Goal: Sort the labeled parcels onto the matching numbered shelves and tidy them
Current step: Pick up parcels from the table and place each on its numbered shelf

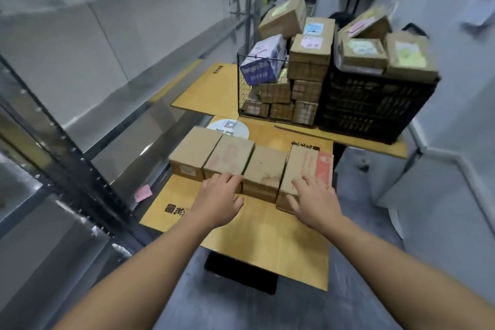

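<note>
Several brown cardboard parcels stand in a row on flattened cardboard sheets (262, 236) on the floor. My left hand (219, 195) rests with spread fingers on the near edge of the second parcel (230, 154) from the left. My right hand (313, 195) lies flat on the rightmost parcel (308, 166), which carries a red label. Between them sits a plain parcel (265, 169); the leftmost parcel (194, 151) is untouched. Neither hand grips anything.
A wire basket (242, 88) and a black plastic crate (375, 107), both piled with labeled parcels, stand behind the row. Metal shelving (88, 177) runs along the left, with a pink note (142, 193) on it. White wall and boards are on the right.
</note>
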`<control>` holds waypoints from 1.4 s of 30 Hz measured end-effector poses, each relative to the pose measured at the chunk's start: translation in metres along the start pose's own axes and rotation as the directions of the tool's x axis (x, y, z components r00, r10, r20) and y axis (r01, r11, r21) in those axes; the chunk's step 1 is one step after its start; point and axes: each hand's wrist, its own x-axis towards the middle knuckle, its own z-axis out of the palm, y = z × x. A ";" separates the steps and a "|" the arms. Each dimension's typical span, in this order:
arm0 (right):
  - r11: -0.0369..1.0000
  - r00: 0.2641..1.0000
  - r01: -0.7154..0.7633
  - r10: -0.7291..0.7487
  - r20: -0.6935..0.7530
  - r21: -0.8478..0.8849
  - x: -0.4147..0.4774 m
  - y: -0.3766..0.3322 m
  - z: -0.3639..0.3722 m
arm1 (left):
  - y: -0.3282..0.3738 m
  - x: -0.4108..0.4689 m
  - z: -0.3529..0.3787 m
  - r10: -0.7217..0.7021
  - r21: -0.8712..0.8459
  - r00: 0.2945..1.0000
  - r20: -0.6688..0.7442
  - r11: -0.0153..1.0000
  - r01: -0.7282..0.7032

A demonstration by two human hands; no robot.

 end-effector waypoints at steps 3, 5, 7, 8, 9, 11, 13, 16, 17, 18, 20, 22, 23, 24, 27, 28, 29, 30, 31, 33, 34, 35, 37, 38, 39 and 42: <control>0.996 0.996 -0.090 0.090 0.008 0.012 0.004 0.031 0.008 | 0.026 0.036 0.014 0.075 -0.021 0.996 0.053 0.997 -0.073; 0.987 0.988 -0.152 0.150 0.034 0.052 0.009 0.044 0.017 | 0.039 0.056 0.023 0.120 -0.021 0.989 0.088 0.993 -0.119; 0.971 0.977 -0.211 0.205 0.061 0.109 0.014 0.053 0.025 | 0.049 0.075 0.032 0.156 -0.016 0.981 0.117 0.988 -0.155; 0.960 0.970 -0.241 0.233 0.071 0.140 0.018 0.056 0.029 | 0.052 0.085 0.037 0.172 -0.014 0.977 0.128 0.985 -0.172; 0.948 0.962 -0.270 0.260 0.077 0.170 0.022 0.059 0.032 | 0.055 0.095 0.041 0.185 -0.016 0.973 0.136 0.983 -0.184; 0.917 0.944 -0.329 0.318 0.085 0.224 0.029 0.065 0.039 | 0.058 0.113 0.049 0.208 -0.024 0.967 0.145 0.978 -0.206; 0.877 0.920 -0.392 0.378 0.103 0.278 0.034 0.067 0.044 | 0.060 0.126 0.056 0.223 -0.032 0.963 0.150 0.975 -0.221; 0.821 0.897 -0.439 0.423 0.129 0.365 0.042 0.065 0.051 | 0.060 0.138 0.068 0.223 -0.055 0.962 0.158 0.975 -0.217; 0.798 0.888 -0.455 0.439 0.136 0.396 0.046 0.065 0.054 | 0.059 0.142 0.072 0.219 -0.062 0.962 0.162 0.975 -0.212; 0.769 0.876 -0.473 0.460 0.141 0.430 0.049 0.065 0.056 | 0.057 0.145 0.077 0.215 -0.064 0.962 0.167 0.976 -0.207; 0.707 0.854 -0.501 0.499 0.149 0.500 0.052 0.063 0.062 | 0.053 0.149 0.084 0.209 -0.065 0.962 0.173 0.978 -0.200; 0.646 0.840 -0.504 0.521 0.151 0.574 0.053 0.062 0.066 | 0.053 0.153 0.088 0.220 -0.068 0.961 0.168 0.975 -0.211; 0.614 0.834 -0.502 0.530 0.154 0.609 0.053 0.062 0.068 | 0.054 0.154 0.090 0.237 -0.070 0.958 0.161 0.971 -0.229; 0.593 0.832 -0.495 0.533 0.151 0.635 0.052 0.062 0.069 | 0.056 0.153 0.092 0.257 -0.069 0.955 0.151 0.966 -0.249; 0.556 0.825 -0.477 0.550 0.130 0.681 0.053 0.062 0.071 | 0.059 0.151 0.098 0.265 -0.106 0.955 0.134 0.962 -0.252; 0.541 0.820 -0.477 0.557 0.129 0.693 0.053 0.063 0.070 | 0.060 0.151 0.099 0.254 -0.135 0.959 0.126 0.962 -0.238; 0.524 0.815 -0.479 0.564 0.134 0.704 0.053 0.065 0.070 | 0.062 0.150 0.099 0.247 -0.159 0.962 0.116 0.961 -0.227; 0.507 0.811 -0.477 0.569 0.137 0.718 0.053 0.067 0.069 | 0.064 0.150 0.099 0.243 -0.176 0.964 0.112 0.959 -0.222; 0.486 0.808 -0.473 0.573 0.141 0.735 0.052 0.071 0.068 | 0.068 0.150 0.098 0.243 -0.199 0.964 0.106 0.955 -0.219; 0.429 0.801 -0.440 0.584 0.129 0.789 0.049 0.081 0.063 | 0.077 0.150 0.091 0.243 -0.294 0.968 0.067 0.932 -0.214; 0.395 0.799 -0.404 0.592 0.108 0.825 0.048 0.086 0.058 | 0.083 0.150 0.086 0.235 -0.365 0.971 0.037 0.908 -0.206; 0.354 0.798 -0.367 0.595 0.095 0.860 0.047 0.091 0.054 | 0.090 0.150 0.079 0.225 -0.441 0.974 0.011 0.876 -0.197; 0.272 0.797 -0.302 0.598 0.085 0.914 0.045 0.105 0.048 | 0.104 0.152 0.068 0.207 -0.612 0.978 -0.030 0.770 -0.182; 0.230 0.797 -0.278 0.597 0.091 0.933 0.045 0.111 0.045 | 0.110 0.154 0.064 0.190 -0.705 0.981 -0.041 0.690 -0.163; 0.190 0.799 -0.256 0.593 0.097 0.948 0.042 0.118 0.041 | 0.118 0.154 0.059 0.160 -0.783 0.986 -0.049 0.607 -0.137; 0.089 0.815 -0.176 0.572 0.094 0.980 0.032 0.133 0.027 | 0.134 0.154 0.052 0.056 -0.845 0.992 -0.112 0.520 -0.125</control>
